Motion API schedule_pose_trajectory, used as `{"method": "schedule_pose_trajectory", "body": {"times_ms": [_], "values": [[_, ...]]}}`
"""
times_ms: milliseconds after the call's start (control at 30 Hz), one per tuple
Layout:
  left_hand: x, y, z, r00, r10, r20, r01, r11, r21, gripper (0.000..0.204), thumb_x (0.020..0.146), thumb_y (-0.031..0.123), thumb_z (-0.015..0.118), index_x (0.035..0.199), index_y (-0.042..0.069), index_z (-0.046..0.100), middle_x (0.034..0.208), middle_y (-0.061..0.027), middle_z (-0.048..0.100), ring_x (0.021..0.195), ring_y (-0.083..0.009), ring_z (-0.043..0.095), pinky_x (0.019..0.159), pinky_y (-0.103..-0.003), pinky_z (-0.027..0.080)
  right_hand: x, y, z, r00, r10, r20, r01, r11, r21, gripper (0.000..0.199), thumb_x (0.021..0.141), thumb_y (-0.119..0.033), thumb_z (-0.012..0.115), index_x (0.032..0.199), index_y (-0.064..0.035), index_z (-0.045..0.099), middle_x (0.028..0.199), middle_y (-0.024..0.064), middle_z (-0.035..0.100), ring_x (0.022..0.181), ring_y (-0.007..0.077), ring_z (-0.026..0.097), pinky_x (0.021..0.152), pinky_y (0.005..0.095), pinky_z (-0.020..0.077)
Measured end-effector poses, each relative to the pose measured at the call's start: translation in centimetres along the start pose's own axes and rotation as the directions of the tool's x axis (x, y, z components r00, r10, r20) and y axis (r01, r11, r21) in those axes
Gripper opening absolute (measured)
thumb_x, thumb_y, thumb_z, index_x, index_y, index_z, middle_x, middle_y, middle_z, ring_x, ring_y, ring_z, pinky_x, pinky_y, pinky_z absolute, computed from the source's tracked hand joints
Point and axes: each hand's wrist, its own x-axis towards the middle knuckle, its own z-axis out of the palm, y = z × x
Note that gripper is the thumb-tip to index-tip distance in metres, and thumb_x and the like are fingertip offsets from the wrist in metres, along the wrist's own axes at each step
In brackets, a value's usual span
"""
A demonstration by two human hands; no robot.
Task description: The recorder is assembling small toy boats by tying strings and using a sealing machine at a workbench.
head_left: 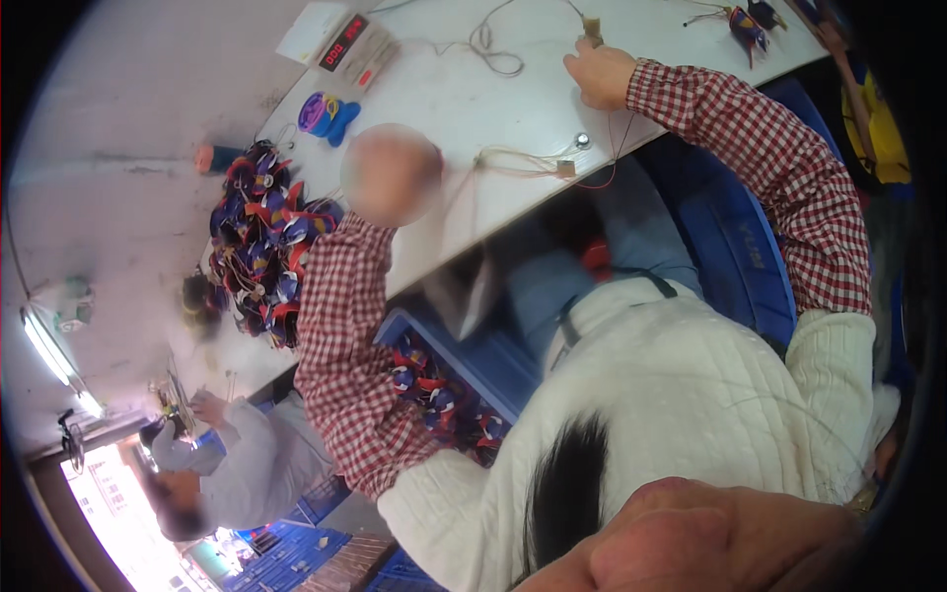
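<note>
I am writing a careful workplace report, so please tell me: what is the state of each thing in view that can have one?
Scale: on, red display lit
Tube light: lit
Blue bin: uncovered, holding coloured parts
Pile of parts: loose on the table
Brown block: lying flat, wires attached
Right hand: curled at a small brown piece, grip unclear
Left hand: blurred, grip unclear

My 2 arms (769,128) extend forward, apart; right hand (602,77) curled closed; left hand (392,178) blurred, finger pose unreadable.
</note>
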Motion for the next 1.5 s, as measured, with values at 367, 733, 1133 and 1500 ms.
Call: {"method": "schedule_pose_trajectory", "body": {"times_ms": [367,733,1133,1500], "values": [[1.0,-1.9,4.8,0.942,0.207,-0.264,-0.209,0.978,0.020,0.056,0.071,0.012,0.064,0.126,0.011,0.050,0.123,-0.0143,0.046,0.116,-0.0311,0.042,0.104,-0.050,0.029,-0.6,4.8,1.5,0.845,0.005,-0.534,0.240,0.890,0.388,0.033,0.081,-0.029,0.066,0.102,-0.0040,0.057,0.096,0.0110,0.059,0.076,0.0234,0.059,0.072,0.0319,0.0502],[9.4,14.5,-1.0,0.919,-0.380,-0.101,0.082,0.437,-0.896,0.037,0.088,0.028,0.058,0.111,-0.001,0.058,0.098,-0.0171,0.063,0.080,-0.0306,0.061,0.076,-0.037,0.050,3.2,9.4,4.1,0.945,0.079,-0.317,0.166,0.719,0.675,0.021,0.084,-0.018,0.064,0.101,-0.0072,0.058,0.087,0.0053,0.061,0.074,0.0168,0.056,0.070,0.0262,0.0470],[14.4,16.1,1.4,0.967,-0.245,-0.068,0.060,0.479,-0.876,0.032,0.083,0.018,0.055,0.113,0.008,0.060,0.097,-0.0189,0.066,0.090,-0.0352,0.062,0.079,-0.040,0.049,-2.4,6.8,2.7,0.864,-0.142,-0.484,0.469,0.577,0.669,0.022,0.080,-0.004,0.064,0.101,-0.0061,0.059,0.091,0.0039,0.060,0.081,0.0159,0.057,0.077,0.0215,0.0453],[15.2,15.8,1.2,0.970,-0.244,-0.022,0.088,0.430,-0.898,0.033,0.082,0.013,0.051,0.112,0.010,0.064,0.101,-0.0126,0.068,0.091,-0.0324,0.063,0.081,-0.038,0.050,-3.5,6.5,4.7,0.851,-0.214,-0.480,0.501,0.603,0.620,0.031,0.072,0.004,0.065,0.101,-0.0059,0.058,0.098,0.0038,0.058,0.084,0.0177,0.056,0.079,0.0240,0.0450]]}}
